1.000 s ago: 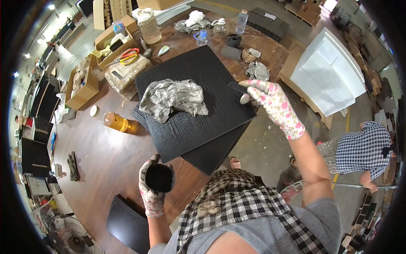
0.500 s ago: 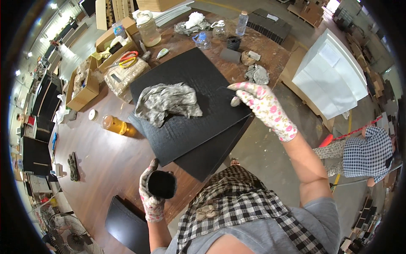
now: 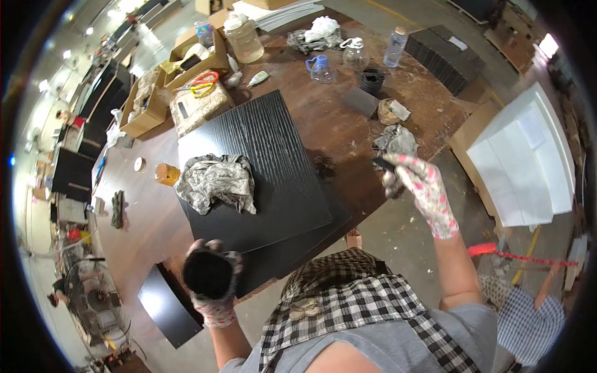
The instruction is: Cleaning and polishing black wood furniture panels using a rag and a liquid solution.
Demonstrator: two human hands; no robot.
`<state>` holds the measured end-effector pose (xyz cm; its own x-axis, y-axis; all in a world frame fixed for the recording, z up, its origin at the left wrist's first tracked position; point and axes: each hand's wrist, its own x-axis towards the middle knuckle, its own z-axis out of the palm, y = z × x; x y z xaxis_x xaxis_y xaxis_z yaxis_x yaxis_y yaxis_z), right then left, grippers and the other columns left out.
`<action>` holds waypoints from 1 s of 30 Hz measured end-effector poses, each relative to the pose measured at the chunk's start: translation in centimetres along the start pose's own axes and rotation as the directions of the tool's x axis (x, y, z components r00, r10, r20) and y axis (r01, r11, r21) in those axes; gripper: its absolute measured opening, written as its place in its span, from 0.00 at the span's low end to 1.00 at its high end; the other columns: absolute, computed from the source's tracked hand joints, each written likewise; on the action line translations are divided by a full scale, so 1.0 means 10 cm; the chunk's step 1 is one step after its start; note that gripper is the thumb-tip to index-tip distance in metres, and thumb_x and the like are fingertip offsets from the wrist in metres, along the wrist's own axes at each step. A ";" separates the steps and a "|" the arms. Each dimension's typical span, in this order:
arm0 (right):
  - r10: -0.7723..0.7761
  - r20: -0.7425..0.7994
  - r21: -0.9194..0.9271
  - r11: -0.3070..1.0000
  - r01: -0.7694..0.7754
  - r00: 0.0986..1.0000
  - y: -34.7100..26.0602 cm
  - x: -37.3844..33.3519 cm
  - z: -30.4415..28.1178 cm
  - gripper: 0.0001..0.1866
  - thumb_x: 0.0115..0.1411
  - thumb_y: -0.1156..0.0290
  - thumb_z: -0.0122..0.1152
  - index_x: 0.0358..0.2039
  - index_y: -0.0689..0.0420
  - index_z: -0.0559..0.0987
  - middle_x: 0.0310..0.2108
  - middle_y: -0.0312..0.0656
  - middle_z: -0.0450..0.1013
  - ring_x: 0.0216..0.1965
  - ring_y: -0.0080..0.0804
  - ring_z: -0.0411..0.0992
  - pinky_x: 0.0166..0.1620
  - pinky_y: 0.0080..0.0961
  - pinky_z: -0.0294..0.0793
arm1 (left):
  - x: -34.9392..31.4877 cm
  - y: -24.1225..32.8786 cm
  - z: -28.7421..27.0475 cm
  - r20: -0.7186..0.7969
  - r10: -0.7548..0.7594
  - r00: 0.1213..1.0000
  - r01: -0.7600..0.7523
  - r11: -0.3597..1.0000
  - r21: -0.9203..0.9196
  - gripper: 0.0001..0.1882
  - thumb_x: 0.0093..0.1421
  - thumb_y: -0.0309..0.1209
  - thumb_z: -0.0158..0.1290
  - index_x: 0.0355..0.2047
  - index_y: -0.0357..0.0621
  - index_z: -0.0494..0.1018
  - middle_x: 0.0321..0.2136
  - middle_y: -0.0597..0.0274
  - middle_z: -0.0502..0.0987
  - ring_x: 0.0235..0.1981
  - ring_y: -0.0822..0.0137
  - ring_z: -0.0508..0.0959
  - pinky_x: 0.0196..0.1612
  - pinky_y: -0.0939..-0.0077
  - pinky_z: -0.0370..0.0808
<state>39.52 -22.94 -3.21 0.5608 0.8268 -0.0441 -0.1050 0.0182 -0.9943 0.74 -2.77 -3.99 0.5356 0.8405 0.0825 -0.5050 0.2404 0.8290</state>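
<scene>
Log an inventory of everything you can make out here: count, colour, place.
table: one, brown, centre
stacked panels: at least two, black, mid-table
loose panel: at least one, black, table's near left
rag: one, grey, on the stacked panels
cup-like item: one, black, lower left of centre
small piece: one, black, right of centre
scissors: one pair, red and yellow, on a wrapped bundle
open cartons: at least two, brown, far left
clear containers: at least four, colourless, far side
spare glove: one, dark, left
large white bundle: one, white, right
fan: one, grey, lower left
co-worker: one, checked shirt, lower right
left hand: one, floral glove, holding the cup-like item
right hand: one, floral glove, pinching the small piece
</scene>
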 end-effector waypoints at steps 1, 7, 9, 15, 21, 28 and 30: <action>-0.024 0.027 -0.017 1.000 0.025 0.999 0.05 -0.02 -0.06 0.16 0.72 0.73 0.53 0.57 0.61 0.79 0.35 0.38 0.80 0.33 0.24 0.79 0.38 0.23 0.81 | 0.01 -0.09 0.15 0.038 -0.010 0.999 0.009 1.000 0.024 0.47 0.54 0.54 0.67 0.66 0.41 0.63 0.58 0.43 0.72 0.56 0.48 0.76 0.57 0.44 0.77; -0.165 0.380 -0.013 0.983 0.184 0.910 0.26 -0.01 -0.23 0.15 0.69 0.71 0.60 0.53 0.63 0.82 0.36 0.37 0.76 0.33 0.21 0.74 0.38 0.20 0.74 | 0.00 -0.36 0.78 0.013 -0.059 0.998 0.056 0.983 0.173 0.30 0.62 0.40 0.63 0.61 0.44 0.67 0.52 0.50 0.75 0.51 0.55 0.77 0.51 0.54 0.78; -0.244 0.426 -0.069 0.951 0.300 0.871 0.30 0.04 -0.26 0.15 0.69 0.71 0.61 0.52 0.62 0.82 0.36 0.37 0.76 0.33 0.20 0.73 0.37 0.19 0.72 | -0.01 -0.41 0.92 0.012 -0.079 0.997 0.078 0.994 0.072 0.28 0.63 0.38 0.62 0.61 0.47 0.68 0.51 0.53 0.76 0.49 0.57 0.76 0.49 0.57 0.78; -0.120 0.389 0.078 0.992 0.097 0.914 0.19 0.23 -0.11 0.16 0.68 0.70 0.60 0.54 0.62 0.81 0.32 0.38 0.74 0.29 0.21 0.71 0.34 0.21 0.71 | 0.01 -0.51 1.25 -0.068 -0.079 0.995 0.085 0.992 0.090 0.33 0.63 0.36 0.62 0.65 0.47 0.61 0.52 0.51 0.75 0.48 0.48 0.79 0.47 0.51 0.83; -0.527 0.530 -0.184 0.694 0.697 0.664 -0.22 0.35 0.50 0.21 0.54 0.78 0.64 0.50 0.52 0.85 0.20 0.35 0.72 0.20 0.36 0.71 0.25 0.29 0.71 | 0.17 -0.43 1.32 -0.025 -0.293 0.956 0.292 0.956 -0.028 0.56 0.48 0.45 0.75 0.70 0.40 0.56 0.61 0.50 0.70 0.63 0.50 0.72 0.68 0.50 0.67; -0.473 0.688 -0.434 0.339 0.834 0.550 -0.69 0.38 1.01 0.21 0.53 0.68 0.67 0.50 0.43 0.86 0.28 0.31 0.76 0.24 0.29 0.73 0.26 0.32 0.69 | 0.28 -0.30 1.11 0.087 -0.253 0.963 0.247 0.966 0.074 0.53 0.53 0.42 0.72 0.72 0.44 0.53 0.65 0.50 0.66 0.67 0.48 0.68 0.68 0.53 0.66; -0.395 0.763 -0.444 0.254 0.859 0.512 -0.75 0.38 1.10 0.21 0.53 0.67 0.67 0.50 0.42 0.86 0.29 0.31 0.77 0.25 0.29 0.74 0.27 0.32 0.70 | 0.30 -0.28 1.05 0.103 -0.269 0.958 0.265 0.963 0.048 0.52 0.54 0.40 0.72 0.72 0.44 0.53 0.65 0.50 0.65 0.67 0.49 0.67 0.69 0.53 0.66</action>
<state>33.44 -13.76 5.16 -0.2982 0.8446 0.4446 0.8201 0.4651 -0.3335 10.88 -5.98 -0.21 0.7186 0.6900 -0.0865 -0.3119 0.4310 0.8467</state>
